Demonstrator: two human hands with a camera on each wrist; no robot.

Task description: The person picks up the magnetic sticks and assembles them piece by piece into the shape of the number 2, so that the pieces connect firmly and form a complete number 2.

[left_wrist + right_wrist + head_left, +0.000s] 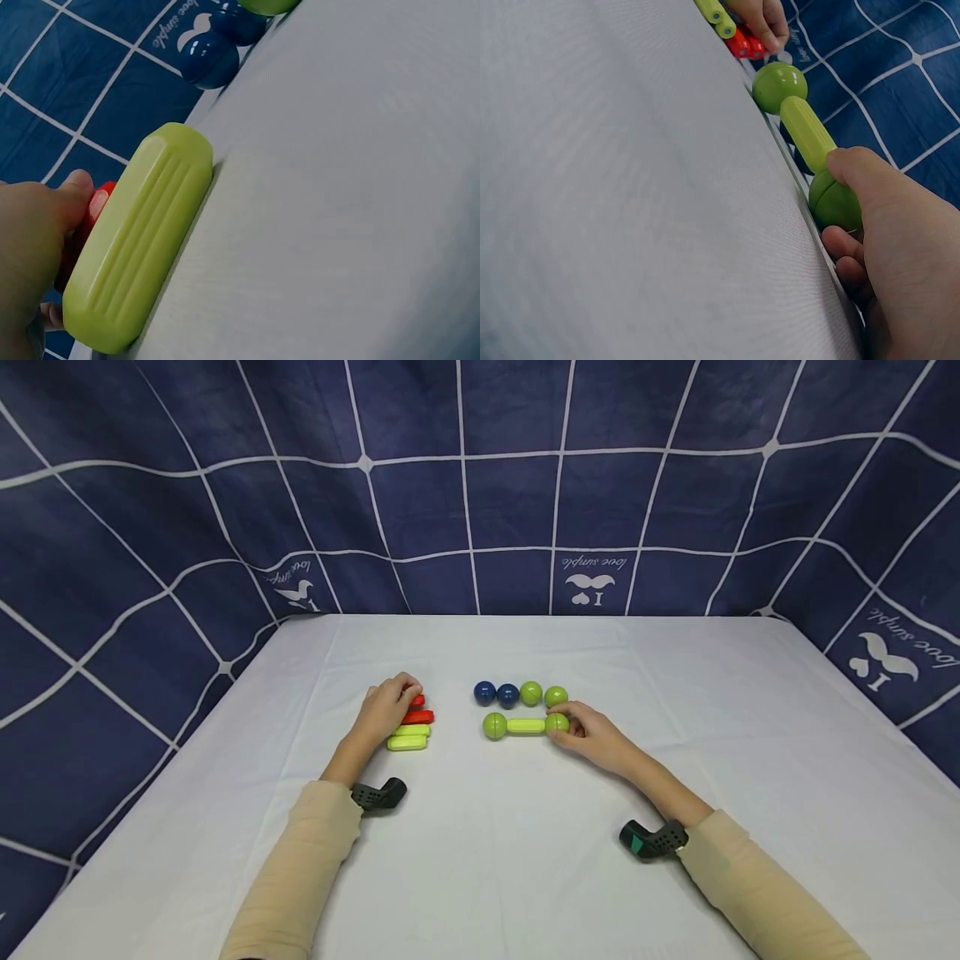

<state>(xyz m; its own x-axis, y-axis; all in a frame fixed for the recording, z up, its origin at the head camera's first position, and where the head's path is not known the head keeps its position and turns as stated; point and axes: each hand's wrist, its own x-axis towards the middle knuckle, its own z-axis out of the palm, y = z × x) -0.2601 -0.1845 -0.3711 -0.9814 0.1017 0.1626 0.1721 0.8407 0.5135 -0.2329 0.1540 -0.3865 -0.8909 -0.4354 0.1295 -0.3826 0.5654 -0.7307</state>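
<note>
My left hand (384, 708) bends over the far side of a row of short rods, its thumb and fingers about the farthest red rod (419, 700). Nearer me lie another red rod (417, 717) and two yellow-green rods (407, 743). In the left wrist view, one yellow-green rod (139, 240) hides much of the red one. My right hand (596, 742) grips the right-hand green ball (834, 201) of a dumbbell shape, thumb on top and fingers underneath. Its yellow-green rod (526, 725) joins that ball to another green ball (495, 726) on the left.
Just beyond the dumbbell shape, two dark blue balls (497, 694) and two loose green balls (531, 693) form a row. A white cloth covers the table (480, 843). Behind and beside it hangs a navy curtain (510, 502) with white lines.
</note>
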